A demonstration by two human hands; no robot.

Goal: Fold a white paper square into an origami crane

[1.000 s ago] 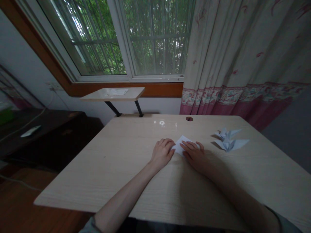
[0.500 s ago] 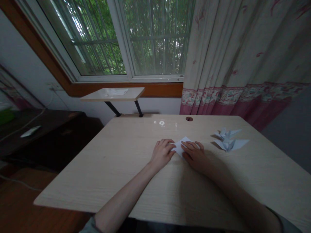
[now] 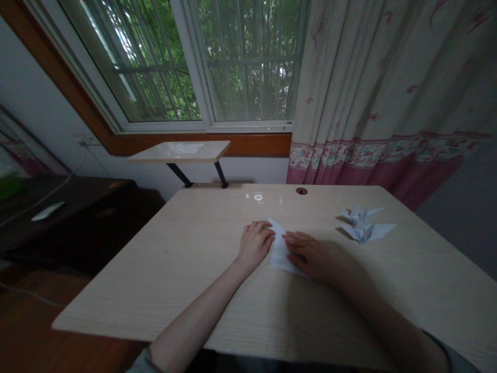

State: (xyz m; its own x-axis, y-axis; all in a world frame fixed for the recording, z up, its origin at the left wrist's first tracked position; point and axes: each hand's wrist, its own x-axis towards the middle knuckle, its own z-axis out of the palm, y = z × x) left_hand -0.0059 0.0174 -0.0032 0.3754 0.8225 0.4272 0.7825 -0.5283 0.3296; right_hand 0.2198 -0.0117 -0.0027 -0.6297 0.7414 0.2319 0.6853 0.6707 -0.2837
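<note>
A white sheet of folded paper (image 3: 279,255) lies on the desk between my hands, its top corner pointing up and left and its lower edge slanting down to the right. My left hand (image 3: 256,241) has curled fingers, with thumb and fingertips closed on the paper's left edge. Across from it, my right hand (image 3: 310,255) rests over the paper's right side. Its fingers stretch leftward, with the thumb apart below them, and it covers part of the paper. To the right stand two folded paper cranes (image 3: 365,232), close together with wings spread.
The light wooden desk (image 3: 186,280) has a round cable hole (image 3: 302,191) near its back edge. A small raised shelf (image 3: 209,150) at the back left carries some white paper (image 3: 186,148). Behind are a window and a curtain (image 3: 341,93); a dark cabinet (image 3: 77,217) stands left.
The paper has been turned, from a diamond lying under both hands to a slanted shape reaching lower toward me. My right hand has shifted slightly left and down; my left hand barely moved.
</note>
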